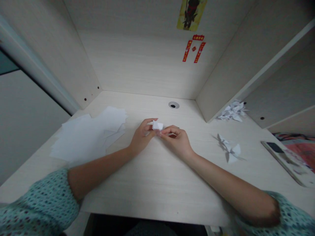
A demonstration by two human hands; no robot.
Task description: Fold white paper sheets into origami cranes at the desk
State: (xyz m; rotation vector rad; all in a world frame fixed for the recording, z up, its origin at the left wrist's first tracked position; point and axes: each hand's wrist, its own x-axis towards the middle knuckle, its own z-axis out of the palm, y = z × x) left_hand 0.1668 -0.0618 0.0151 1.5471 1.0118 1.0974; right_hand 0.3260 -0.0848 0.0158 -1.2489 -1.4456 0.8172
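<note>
A small folded piece of white paper (157, 125) is held up above the middle of the desk. My left hand (142, 136) grips it from the left, with the thumb below and the fingers behind. At its lower right edge, the thumb and fingertips of my right hand (177, 139) pinch the paper. The exact folds are too small to make out. To the left lies a spread of white paper sheets (86, 137). Folded paper cranes (232, 152) rest on the desk to the right of my right hand.
A heap of folded paper pieces (233, 111) sits by the right-hand partition (226, 85). Farther right lies a pale phone-like slab (286, 162) beside red patterned cloth. A round cable hole (174, 105) is near the back panel, which carries red stickers (194, 49).
</note>
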